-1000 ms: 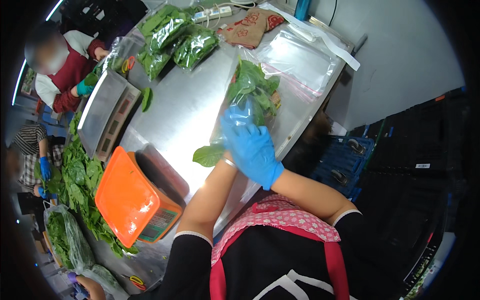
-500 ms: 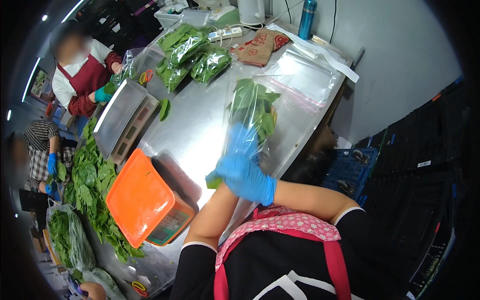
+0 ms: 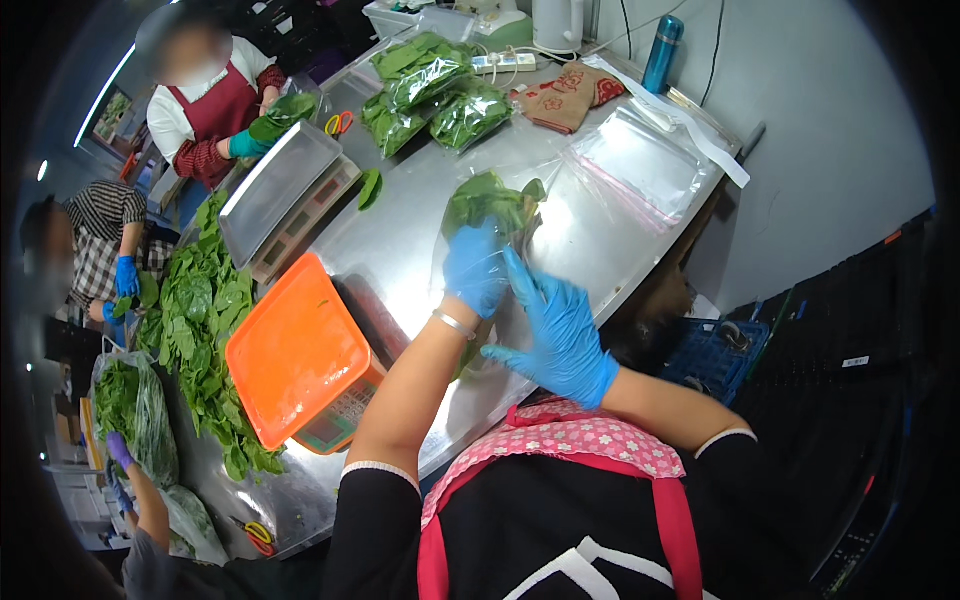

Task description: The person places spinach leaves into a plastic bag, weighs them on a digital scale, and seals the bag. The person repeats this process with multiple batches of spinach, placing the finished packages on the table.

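Note:
Under my hands, a clear plastic bag [image 3: 440,240] of dark leafy greens [image 3: 485,200] lies on the metal table. My left hand [image 3: 474,268], in a blue glove, reaches into the bag with its fingers bunched against the leaves; the fingertips are partly hidden. Beside the bag's near end, my right hand [image 3: 562,335], also gloved in blue, is open with fingers stretched out and thumb apart. It holds nothing, and its fingertips are close to the left hand. Some green shows under my left wrist.
An orange-lidded tub [image 3: 300,350] stands left of my arms, with a weighing scale [image 3: 300,215] beyond it. Loose greens [image 3: 205,330] are heaped farther left. Filled bags [image 3: 425,80], a cloth [image 3: 568,97] and flat empty bags [image 3: 645,165] lie at the back. Co-workers stand along the left side.
My crossed hands have come apart: the right hand has opened and moved to the right, while the left hand stays in the bag. The view has shifted slightly.

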Motion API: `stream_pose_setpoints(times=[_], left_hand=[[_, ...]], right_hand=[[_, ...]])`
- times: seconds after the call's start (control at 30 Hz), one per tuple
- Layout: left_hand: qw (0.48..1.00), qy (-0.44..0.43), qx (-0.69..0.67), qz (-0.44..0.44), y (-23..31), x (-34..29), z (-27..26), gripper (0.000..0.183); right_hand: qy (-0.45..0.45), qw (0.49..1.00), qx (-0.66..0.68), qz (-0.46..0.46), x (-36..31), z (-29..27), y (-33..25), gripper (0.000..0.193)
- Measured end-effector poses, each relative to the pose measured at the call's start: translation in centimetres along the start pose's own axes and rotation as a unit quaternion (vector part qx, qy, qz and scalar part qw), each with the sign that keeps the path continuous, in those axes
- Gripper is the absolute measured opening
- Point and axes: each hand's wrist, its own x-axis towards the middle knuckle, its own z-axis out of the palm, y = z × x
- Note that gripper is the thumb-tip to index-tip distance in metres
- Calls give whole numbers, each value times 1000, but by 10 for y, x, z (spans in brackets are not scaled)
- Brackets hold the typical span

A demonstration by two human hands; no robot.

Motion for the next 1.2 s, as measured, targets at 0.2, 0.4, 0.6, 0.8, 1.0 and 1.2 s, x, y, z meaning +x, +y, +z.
stream_pose_setpoints(times=[0.2,0.4,0.6,0.8,1.0,1.2], left_hand=[[992,68,105,11,-9,-10,18,40],[987,29,-51,-152,48,-14,21,41],[1000,-2,-9,-24,18,-41,26,59],[992,-93,-51,65,38,-99,-42,64],[984,-141,-37,105,76,-90,-140,51],[956,-177,-217,-89,127,-35,-243,34]], right_hand=[[1,996,84,-2,-30,44,41,65],[-139,952,272,-37,-71,46,41,51],[-67,822,492,279,-56,20,43,45],[-99,733,606,292,-10,-13,32,44],[-106,712,654,231,51,-35,19,32],[-95,815,571,26,122,-91,12,23]])
